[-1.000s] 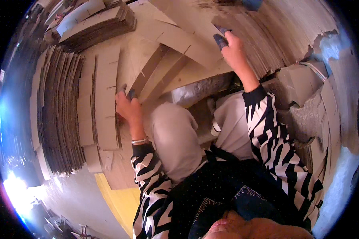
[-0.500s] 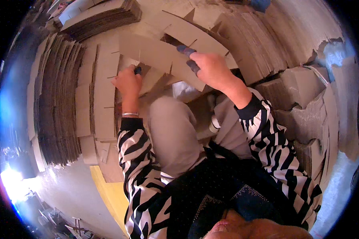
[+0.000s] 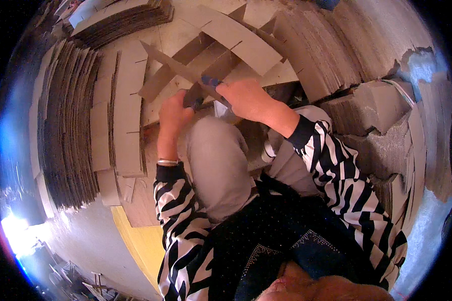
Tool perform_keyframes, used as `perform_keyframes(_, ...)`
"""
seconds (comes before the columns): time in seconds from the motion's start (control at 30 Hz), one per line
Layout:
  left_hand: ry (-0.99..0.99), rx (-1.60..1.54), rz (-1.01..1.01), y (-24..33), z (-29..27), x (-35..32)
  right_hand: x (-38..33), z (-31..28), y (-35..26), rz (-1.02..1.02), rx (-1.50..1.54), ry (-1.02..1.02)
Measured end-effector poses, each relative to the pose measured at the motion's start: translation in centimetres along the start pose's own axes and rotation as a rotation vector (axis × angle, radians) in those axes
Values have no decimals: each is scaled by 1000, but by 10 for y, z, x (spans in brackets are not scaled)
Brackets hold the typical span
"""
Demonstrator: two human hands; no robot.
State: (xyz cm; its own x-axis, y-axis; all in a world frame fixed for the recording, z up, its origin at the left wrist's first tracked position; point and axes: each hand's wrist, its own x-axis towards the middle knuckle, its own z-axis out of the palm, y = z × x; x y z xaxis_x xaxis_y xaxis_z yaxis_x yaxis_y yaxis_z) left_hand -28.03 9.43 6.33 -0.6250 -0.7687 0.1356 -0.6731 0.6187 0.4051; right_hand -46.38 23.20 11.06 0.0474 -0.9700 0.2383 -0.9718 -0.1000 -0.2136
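Clearly, with both our left hand [image 3: 173, 114] and right hand [image 3: 246, 98] pinching one slotted cardboard strip [image 3: 178, 69], it could buckle against the half-built lattice [image 3: 231, 40].

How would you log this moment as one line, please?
left hand: gripping cardboard strip | right hand: gripping same strip | around: cardboard stacks

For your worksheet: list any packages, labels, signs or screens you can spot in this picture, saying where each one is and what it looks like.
No finished packages, labels, signs or screens show.
Packaging material only: slotted cardboard strip, held by both hands at centre, long, brown.
Cardboard stacks at left, flat brown sheets on edge.
Interlocked cardboard dividers at top centre, pale tan.
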Motion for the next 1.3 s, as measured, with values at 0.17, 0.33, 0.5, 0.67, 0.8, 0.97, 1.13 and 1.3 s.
perform_keyframes(0.17,-11,46,85,16,2,-1,-7,-2,3,-42,53,173)
perform_keyframes(0.33,1,165,38,50,-13,-4,-16,28,22,3,23,36)
perform_keyframes(0.5,-30,158,46,39,-11,-3,-35,39,18,20,78,-54)
perform_keyframes(0.67,181,-126,154,21,4,8,-45,39,32,144,169,16)
perform_keyframes(0.8,304,309,-37,-10,-25,37,-46,44,35,163,187,-13)
perform_keyframes(0.97,42,395,-155,-29,-8,59,-34,47,39,163,175,-40)
perform_keyframes(1.13,-2,412,-162,-21,-14,54,-43,17,26,170,111,-165)
perform_keyframes(1.3,-100,398,-96,-15,-10,62,-32,18,24,252,100,-222)
